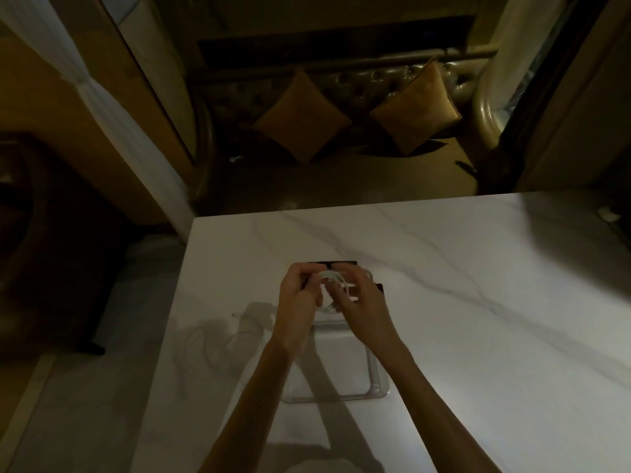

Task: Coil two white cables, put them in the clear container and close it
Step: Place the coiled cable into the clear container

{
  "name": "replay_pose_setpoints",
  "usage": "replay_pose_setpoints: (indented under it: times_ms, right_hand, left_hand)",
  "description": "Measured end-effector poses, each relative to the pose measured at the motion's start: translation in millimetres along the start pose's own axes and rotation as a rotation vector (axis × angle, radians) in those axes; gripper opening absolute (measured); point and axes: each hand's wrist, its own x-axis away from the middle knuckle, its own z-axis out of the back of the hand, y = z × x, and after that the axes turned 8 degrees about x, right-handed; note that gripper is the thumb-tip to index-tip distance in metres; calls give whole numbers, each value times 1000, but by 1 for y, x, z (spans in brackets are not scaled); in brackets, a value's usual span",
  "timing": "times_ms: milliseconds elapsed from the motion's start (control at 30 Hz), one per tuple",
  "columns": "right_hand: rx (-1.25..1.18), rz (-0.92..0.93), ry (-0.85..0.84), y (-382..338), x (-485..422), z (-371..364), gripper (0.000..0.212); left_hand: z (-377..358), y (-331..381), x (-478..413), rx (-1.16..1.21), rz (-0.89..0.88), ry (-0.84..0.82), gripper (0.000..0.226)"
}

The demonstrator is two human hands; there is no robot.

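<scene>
Both hands are raised over the white marble table, holding one white cable wound into a small coil between them. My left hand pinches the coil's left side, and my right hand grips its right side. A second white cable lies loose and uncoiled on the table to the left, one plug end pointing left. The clear container sits open on the table just below my hands, partly hidden by my forearms. A black-edged piece, perhaps its lid, lies behind my hands, mostly hidden.
The table's left edge runs near the loose cable, with pale floor beyond it. Past the far edge stands a dark tufted sofa with two orange cushions. A small white object lies at the table's far right.
</scene>
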Motion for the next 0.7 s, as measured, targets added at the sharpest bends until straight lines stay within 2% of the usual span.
replay_pose_setpoints:
  times_ms: [67, 233, 467, 533, 633, 700]
  right_hand:
    - [-58, -61, -134, -2, -2, 5, 24]
    - [-258, -227, -340, 0, -3, 30, 29]
    - [-44, -301, -238, 41, -12, 16, 20]
    - [-96, -405, -242, 71, -7, 5, 17]
    - [-229, -655, -213, 119, 5, -20, 14]
    - [-341, -830, -220, 143, 10, -38, 18]
  left_hand:
    - [4, -1, -5, 1, 13, 12, 17]
    - [15, -10, -14, 19, 60, 51, 17]
    - [33, -68, -21, -138, 233, -15, 15]
    - [44, -96, -22, -283, 276, 66, 16]
    - [64, -143, -18, -524, 338, 214, 34]
    - [75, -167, -8, -595, 457, 165, 48]
